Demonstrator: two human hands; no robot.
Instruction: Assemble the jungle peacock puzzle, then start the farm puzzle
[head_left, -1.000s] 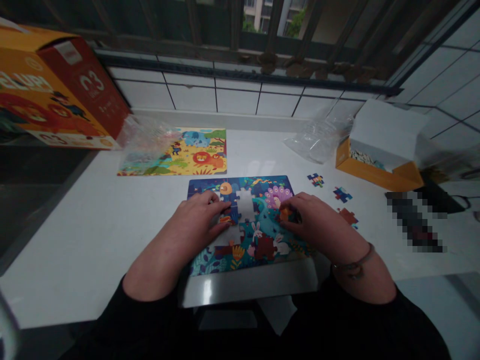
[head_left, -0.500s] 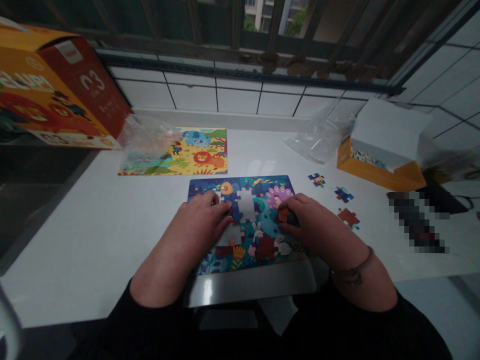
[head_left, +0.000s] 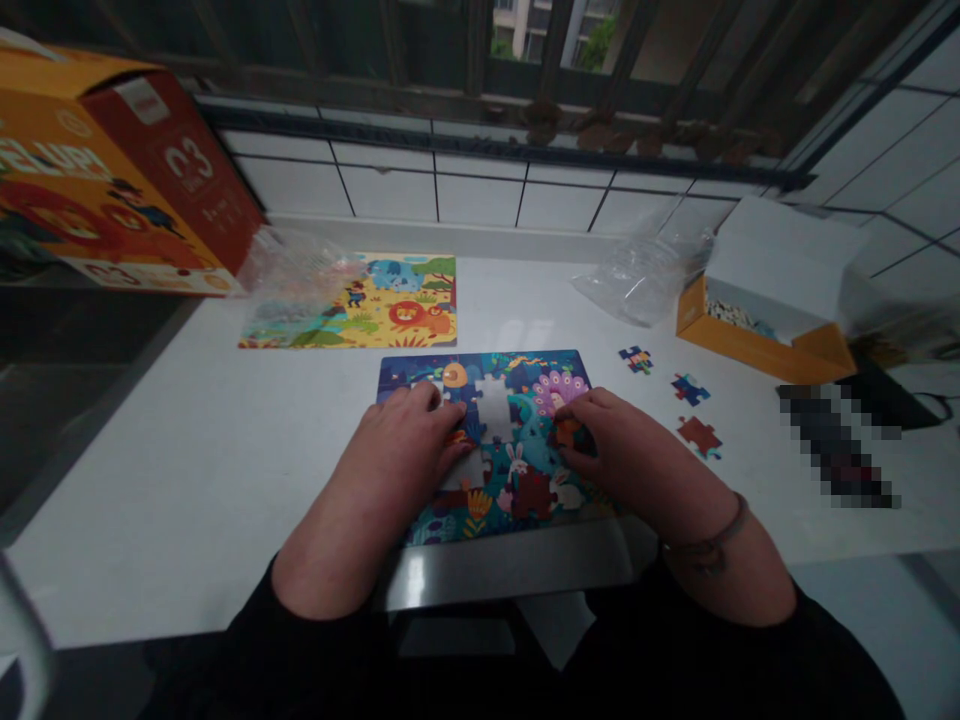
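On the counter in front of me lies a jigsaw puzzle (head_left: pixel 514 365) in a blue tray, with rabbits, a peacock and other animals pictured. Grey bare gaps (head_left: pixel 494 410) show in its middle and left. My left hand (head_left: pixel 409 435) rests over the left part, thumb and index finger pinched on a puzzle piece (head_left: pixel 454 437) that is mostly hidden. My right hand (head_left: pixel 611 435) is bent over the right side below the peacock. Its thumb and fingers close around an orange-red puzzle piece (head_left: pixel 568 433), partly covered; whether it is lifted is unclear.
Loose puzzle pieces (head_left: pixel 699 436) lie right of the tray. Farther right stand an open orange box (head_left: pixel 765 345) and a clear plastic bag (head_left: pixel 634 285). Behind on the left are a second puzzle picture (head_left: pixel 412 315), a crumpled plastic bag (head_left: pixel 292 265) and a large orange box (head_left: pixel 142 180).
My left hand has shifted slightly to the right, and an orange bit shows by its thumb. My right hand stays almost still. The view has tilted a little.
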